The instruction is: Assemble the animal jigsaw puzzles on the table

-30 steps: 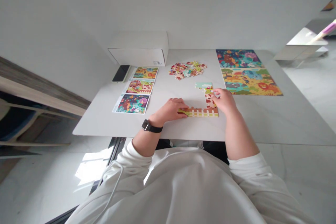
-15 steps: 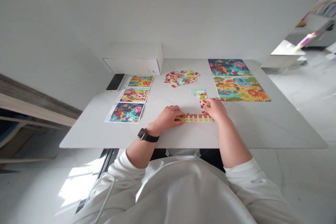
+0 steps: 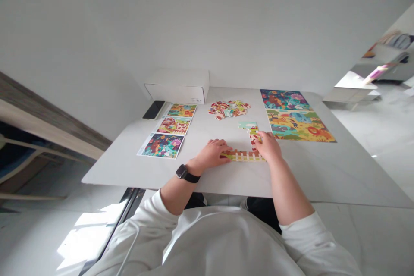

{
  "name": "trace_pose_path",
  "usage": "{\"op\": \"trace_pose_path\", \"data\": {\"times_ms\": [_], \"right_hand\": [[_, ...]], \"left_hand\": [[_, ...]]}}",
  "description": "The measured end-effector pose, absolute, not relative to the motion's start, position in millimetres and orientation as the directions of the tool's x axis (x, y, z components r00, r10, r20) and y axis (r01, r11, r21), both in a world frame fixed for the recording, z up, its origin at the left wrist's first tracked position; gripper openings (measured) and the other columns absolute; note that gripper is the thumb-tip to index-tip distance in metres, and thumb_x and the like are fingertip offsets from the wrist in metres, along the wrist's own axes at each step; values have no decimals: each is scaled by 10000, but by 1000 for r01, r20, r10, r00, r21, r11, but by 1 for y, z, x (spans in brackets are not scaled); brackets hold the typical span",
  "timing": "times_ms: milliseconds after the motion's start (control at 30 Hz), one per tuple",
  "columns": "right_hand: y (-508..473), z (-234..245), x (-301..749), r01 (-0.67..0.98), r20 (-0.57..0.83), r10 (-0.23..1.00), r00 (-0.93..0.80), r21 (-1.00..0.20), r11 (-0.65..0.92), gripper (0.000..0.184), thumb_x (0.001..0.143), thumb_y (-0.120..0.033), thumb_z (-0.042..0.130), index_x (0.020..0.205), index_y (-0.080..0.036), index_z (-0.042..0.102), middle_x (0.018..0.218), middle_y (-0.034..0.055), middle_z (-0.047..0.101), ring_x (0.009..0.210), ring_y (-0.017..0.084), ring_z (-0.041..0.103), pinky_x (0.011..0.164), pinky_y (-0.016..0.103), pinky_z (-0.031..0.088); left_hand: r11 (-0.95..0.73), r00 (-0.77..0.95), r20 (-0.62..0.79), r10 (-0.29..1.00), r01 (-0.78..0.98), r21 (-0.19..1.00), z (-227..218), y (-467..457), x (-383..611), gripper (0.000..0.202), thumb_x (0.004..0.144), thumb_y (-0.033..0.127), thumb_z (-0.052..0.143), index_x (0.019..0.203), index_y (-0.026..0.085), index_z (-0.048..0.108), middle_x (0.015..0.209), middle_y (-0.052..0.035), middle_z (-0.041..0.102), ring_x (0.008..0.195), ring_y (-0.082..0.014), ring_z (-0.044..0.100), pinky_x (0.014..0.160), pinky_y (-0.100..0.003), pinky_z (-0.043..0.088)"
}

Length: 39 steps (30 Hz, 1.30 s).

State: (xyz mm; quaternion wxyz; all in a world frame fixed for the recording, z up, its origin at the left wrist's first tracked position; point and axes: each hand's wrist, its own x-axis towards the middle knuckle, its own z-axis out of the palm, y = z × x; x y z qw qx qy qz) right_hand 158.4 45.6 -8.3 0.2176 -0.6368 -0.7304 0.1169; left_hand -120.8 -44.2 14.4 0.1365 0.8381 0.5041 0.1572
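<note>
A partly joined jigsaw puzzle (image 3: 246,156) lies flat on the table. Its bottom strip shows a white fence, a column rises at the right, and a pale green-blue section (image 3: 247,125) turns left at the top. My left hand (image 3: 211,154) grips the strip's left end, thumb on the near side and fingers on the far side. On the right-hand column, my right hand (image 3: 269,147) has its fingers closed on the puzzle's edge, covering part of the lower right corner. Behind the puzzle is a heap of loose jigsaw pieces (image 3: 228,110).
Three picture sheets (image 3: 174,126) lie in a column at left, near a phone (image 3: 154,110) and a white box (image 3: 176,92). Two finished-looking colourful pictures (image 3: 299,126) lie at right. A wall stands behind the white table (image 3: 310,172).
The view has tilted, so the table appears lower and slightly to the right. Both hands stay at the same parts of the puzzle, with hardly any movement.
</note>
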Motion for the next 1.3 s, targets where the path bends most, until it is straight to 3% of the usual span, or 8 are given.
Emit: {"op": "trace_pose_path", "data": {"times_ms": [167, 267, 400, 567, 667, 833, 1167, 1300], "right_hand": [[43, -8, 153, 756, 365, 927, -88, -581, 301, 554, 954, -319, 618, 1500, -234, 575, 1248, 155, 724, 938, 286, 717, 925, 477, 604], [39, -5, 148, 652, 393, 907, -153, -649, 392, 539, 960, -352, 610, 1486, -241, 582, 1206, 141, 746, 793, 244, 697, 887, 464, 621], [33, -2, 142, 570, 359, 902, -241, -699, 431, 507, 958, -351, 600, 1456, -257, 604, 1120, 104, 775, 769, 232, 704, 835, 436, 627], [27, -5, 134, 579, 298, 908, -293, -701, 417, 475, 924, -331, 635, 1397, -299, 663, 1050, 73, 798, 817, 257, 737, 851, 456, 641], [25, -6, 131, 585, 291, 903, -316, -690, 427, 393, 926, -311, 619, 1305, -304, 722, 1035, 71, 805, 864, 271, 755, 892, 472, 639], [20, -4, 125, 569, 298, 892, -340, -689, 448, 256, 987, -355, 589, 1156, -308, 776, 1067, 76, 813, 886, 267, 762, 892, 450, 635], [24, 6, 122, 600, 389, 872, -297, -634, 488, 251, 986, -263, 564, 1121, -258, 776, 1013, 62, 821, 775, 208, 752, 728, 334, 608], [41, 28, 121, 641, 414, 834, -365, -538, 548, 274, 948, -198, 582, 1138, -260, 768, 966, 44, 802, 781, 210, 745, 777, 342, 602]], "left_hand": [[-473, 361, 318, 877, 767, 433, 39, -28, -139, 399, 1019, 460, 695, 1364, 265, 739, 1254, -108, 744, 1209, -281, 682, 1100, -459, 505], [-468, 295, 383, 875, 718, 515, 56, -8, -153, 356, 1025, 440, 660, 1302, 235, 747, 1173, -96, 760, 1081, -239, 710, 1009, -396, 541], [-279, 75, 312, 947, 669, 689, 54, 19, -163, 286, 995, 454, 616, 1035, 202, 746, 919, -40, 735, 806, -175, 637, 755, -297, 485], [10, -285, 173, 943, 544, 839, 15, 36, -165, 575, 954, 697, 554, 646, 221, 463, 610, 24, 478, 621, -138, 429, 604, -286, 303], [40, -259, 93, 961, 467, 883, -1, 38, -168, 643, 946, 778, 482, 612, 230, 435, 582, 25, 416, 593, -143, 400, 590, -294, 294], [14, -258, 93, 962, 386, 923, -9, 39, -170, 595, 998, 730, 412, 683, 230, 474, 608, 33, 402, 586, -142, 380, 593, -294, 306], [37, -300, 59, 952, 303, 952, -13, 43, -170, 523, 1014, 641, 436, 696, 229, 486, 590, 44, 372, 594, -147, 380, 610, -296, 305], [35, -287, 60, 956, 316, 948, -7, 42, -169, 536, 1009, 636, 445, 662, 227, 456, 604, 38, 379, 605, -144, 374, 618, -299, 302]]}}
